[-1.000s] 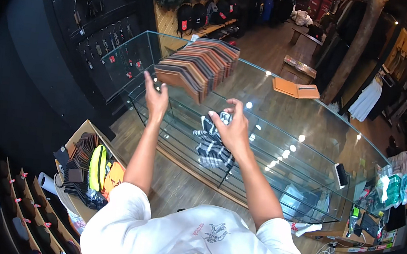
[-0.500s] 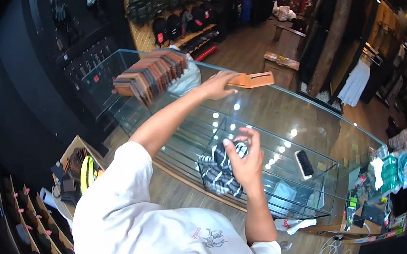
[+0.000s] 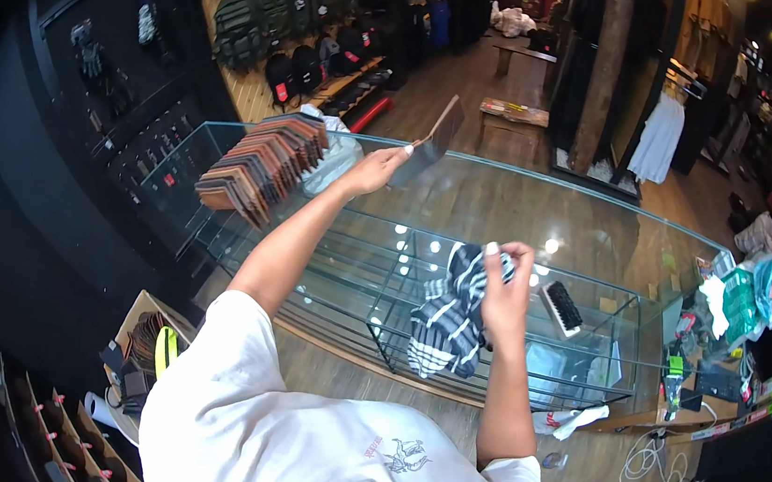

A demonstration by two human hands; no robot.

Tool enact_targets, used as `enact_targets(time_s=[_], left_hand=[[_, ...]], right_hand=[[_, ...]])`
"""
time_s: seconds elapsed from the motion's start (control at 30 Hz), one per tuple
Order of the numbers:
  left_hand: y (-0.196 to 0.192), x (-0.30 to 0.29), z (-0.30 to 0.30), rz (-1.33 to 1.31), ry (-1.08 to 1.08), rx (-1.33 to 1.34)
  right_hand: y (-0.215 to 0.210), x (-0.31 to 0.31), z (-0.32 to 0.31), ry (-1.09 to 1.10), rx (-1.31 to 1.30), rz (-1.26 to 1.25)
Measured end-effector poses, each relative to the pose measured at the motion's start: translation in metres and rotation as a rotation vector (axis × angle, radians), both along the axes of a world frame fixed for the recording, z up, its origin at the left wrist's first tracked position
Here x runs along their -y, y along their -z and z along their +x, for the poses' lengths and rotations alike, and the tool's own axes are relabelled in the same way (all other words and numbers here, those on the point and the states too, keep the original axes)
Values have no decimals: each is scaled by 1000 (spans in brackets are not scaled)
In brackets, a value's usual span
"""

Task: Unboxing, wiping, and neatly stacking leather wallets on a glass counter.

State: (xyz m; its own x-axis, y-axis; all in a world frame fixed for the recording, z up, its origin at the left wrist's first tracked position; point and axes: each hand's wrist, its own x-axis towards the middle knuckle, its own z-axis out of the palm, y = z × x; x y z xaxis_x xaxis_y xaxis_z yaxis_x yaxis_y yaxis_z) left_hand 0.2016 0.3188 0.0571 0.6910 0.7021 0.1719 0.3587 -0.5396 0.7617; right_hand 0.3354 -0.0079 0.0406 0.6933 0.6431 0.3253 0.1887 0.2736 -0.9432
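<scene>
At the far edge of the glass counter [image 3: 596,216], my left hand [image 3: 377,169] is closed on a folding wallet [image 3: 436,145]. The wallet stands tilted up, spread open, with brown and dark faces showing. My right hand [image 3: 506,296] pinches the top of a bunched black-and-white checked cloth [image 3: 451,318], which hangs over the counter's near part. Just right of that hand lies a brush [image 3: 561,308] with black bristles. A long row of brown, tan and dark wallets [image 3: 262,164] stands to the left of my left hand.
A pale plastic bag [image 3: 333,162] sits behind the wallet row. Plastic bags [image 3: 745,296] and small items crowd the counter's right end. On the lower left is a box [image 3: 145,310] of goods. Beyond the counter stand a bench [image 3: 514,113] and a wooden post [image 3: 603,85].
My left hand has shifted left and tipped the wallet from lying flat to upright. My right hand has moved right with the cloth, now pinched between its fingers.
</scene>
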Motion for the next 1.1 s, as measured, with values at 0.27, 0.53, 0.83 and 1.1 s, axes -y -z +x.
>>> enact_targets(time_s=[0.27,0.53,0.83,1.1], left_hand=[[-27,81,-90,-814,180,475],[-11,109,-139,-892,272,716],[7,175,-175,-848,394,988],[-4,215,-195,-927,409,1022]], right_hand=[[-47,-79,-33,-229,-194,572],[4,-111,-169,-163,957,161],[-25,-101,-207,-81,751,227],[-50,-77,-237,177,852,6]])
